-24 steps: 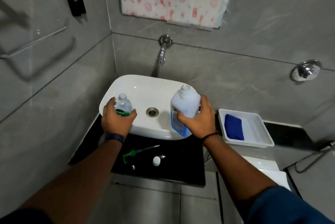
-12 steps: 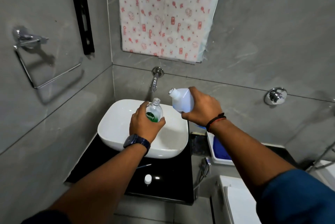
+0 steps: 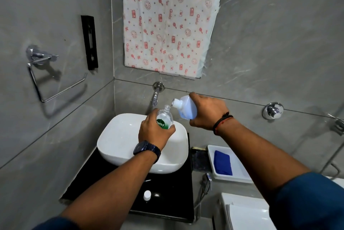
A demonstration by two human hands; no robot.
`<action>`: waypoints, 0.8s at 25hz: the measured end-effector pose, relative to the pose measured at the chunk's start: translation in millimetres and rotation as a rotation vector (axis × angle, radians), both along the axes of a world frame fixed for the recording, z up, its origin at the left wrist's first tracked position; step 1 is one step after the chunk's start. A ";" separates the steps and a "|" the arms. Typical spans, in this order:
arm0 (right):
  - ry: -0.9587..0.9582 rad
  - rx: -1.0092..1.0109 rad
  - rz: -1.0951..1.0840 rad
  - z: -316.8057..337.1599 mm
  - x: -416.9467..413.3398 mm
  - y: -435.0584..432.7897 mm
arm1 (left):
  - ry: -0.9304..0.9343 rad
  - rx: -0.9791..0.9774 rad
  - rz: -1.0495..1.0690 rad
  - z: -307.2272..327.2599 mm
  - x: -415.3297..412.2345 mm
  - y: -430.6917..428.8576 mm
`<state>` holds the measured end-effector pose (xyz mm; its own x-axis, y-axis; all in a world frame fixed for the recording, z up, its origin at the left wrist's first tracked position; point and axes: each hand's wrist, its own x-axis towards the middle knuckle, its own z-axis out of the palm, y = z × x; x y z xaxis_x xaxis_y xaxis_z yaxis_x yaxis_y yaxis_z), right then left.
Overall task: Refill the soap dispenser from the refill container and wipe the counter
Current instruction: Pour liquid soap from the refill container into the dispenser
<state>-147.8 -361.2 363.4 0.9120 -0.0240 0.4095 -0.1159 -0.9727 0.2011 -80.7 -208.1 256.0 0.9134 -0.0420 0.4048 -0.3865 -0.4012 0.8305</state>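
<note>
Black glossy table [image 3: 173,205] set in the corner against grey tiled walls. White basin [image 3: 119,136] resting on its far part. Small white cap [image 3: 147,194] lying on the near part, beside a thin tube [image 3: 148,180] mostly hidden behind a forearm.

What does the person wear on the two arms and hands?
Both hands are bare, without gloves. The left hand has a dark blue wristwatch with a dark rectangular face on its wrist. The right hand has a thin band of black and red thread on its wrist. Both forearms are uncovered; blue sleeves begin near the elbows, at the picture's lower edge.
</note>
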 end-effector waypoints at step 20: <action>0.039 -0.154 -0.001 15.2 7.7 -2.8 | 0.008 0.044 -0.022 10.6 -0.7 -6.0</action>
